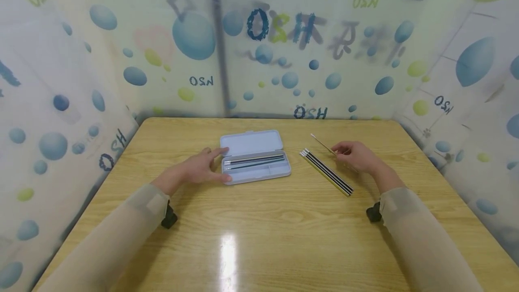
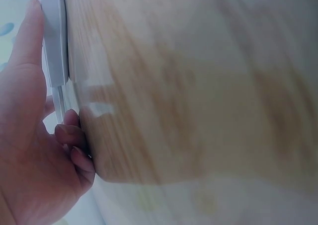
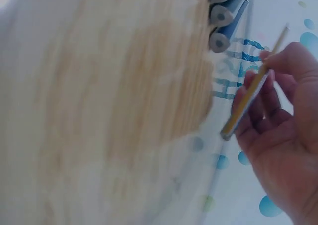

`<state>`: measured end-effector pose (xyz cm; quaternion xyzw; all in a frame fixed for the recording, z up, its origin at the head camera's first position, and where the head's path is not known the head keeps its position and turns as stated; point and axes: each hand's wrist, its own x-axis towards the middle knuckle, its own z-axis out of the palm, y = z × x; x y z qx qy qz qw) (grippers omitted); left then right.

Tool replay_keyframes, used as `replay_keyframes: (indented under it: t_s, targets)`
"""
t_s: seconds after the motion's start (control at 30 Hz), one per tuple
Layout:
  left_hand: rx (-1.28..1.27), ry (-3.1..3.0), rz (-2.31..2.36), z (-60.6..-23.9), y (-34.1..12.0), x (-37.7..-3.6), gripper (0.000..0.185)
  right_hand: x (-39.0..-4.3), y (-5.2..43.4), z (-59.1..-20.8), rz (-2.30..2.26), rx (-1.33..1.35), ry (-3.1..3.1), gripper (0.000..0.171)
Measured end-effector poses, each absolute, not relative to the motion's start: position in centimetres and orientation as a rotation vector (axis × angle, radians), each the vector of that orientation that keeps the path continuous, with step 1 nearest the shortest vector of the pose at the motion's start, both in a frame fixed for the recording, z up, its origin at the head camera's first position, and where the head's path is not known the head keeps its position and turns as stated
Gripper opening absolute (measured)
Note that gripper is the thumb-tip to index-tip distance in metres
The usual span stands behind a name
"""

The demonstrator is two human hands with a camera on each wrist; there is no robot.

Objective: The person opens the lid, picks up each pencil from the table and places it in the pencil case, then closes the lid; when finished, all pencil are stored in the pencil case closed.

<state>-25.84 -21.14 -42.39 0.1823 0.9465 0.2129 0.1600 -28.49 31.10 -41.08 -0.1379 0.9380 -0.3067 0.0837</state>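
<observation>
An open pale pencil case (image 1: 247, 177) lies on the table with its lid (image 1: 251, 143) folded back. Inside its rear compartment are several pencils (image 1: 255, 161). My left hand (image 1: 198, 167) holds the case at its left end, thumb at the front corner and a finger by the lid's near corner; in the left wrist view the thumb runs straight along the case's side. My right hand (image 1: 354, 154) pinches a slim yellow pencil (image 3: 248, 91) between thumb and fingertips, its white-tipped end pointing away to the left. Several striped pencils (image 1: 327, 172) lie side by side just left of that hand.
The wooden table (image 1: 263, 224) reaches back to a patterned curtain wall (image 1: 259, 71), with similar sheets at both sides. Dark wrist devices (image 1: 169, 216) sit under both sleeves. Light glares off the table's front.
</observation>
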Motion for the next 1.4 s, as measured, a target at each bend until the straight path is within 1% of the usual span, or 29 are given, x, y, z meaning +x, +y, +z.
replay_keyframes:
  t_s: [0.23,0.5,0.83,1.07,1.4]
  targets:
    - [0.51,2.705,0.611,-42.2,-21.1,-25.8,0.118,-28.7,30.7,-40.6,-0.99,-0.469,2.828,0.033]
    - [0.515,2.702,0.605,-42.1,-21.1,-25.7,0.118,-28.2,28.8,-39.5,-0.983,-0.586,2.839,0.032]
    - [0.541,2.71,0.595,-42.0,-21.1,-25.8,0.118,-28.4,25.1,-38.6,-1.017,-0.692,2.747,0.032]
    - [0.534,2.711,0.596,-42.2,-21.1,-25.8,0.118,-28.6,22.2,-38.4,-0.996,-0.716,2.701,0.033]
    - [0.533,2.712,0.59,-42.0,-21.0,-25.7,0.117,-29.2,17.7,-38.7,-0.97,-0.84,2.636,0.028]
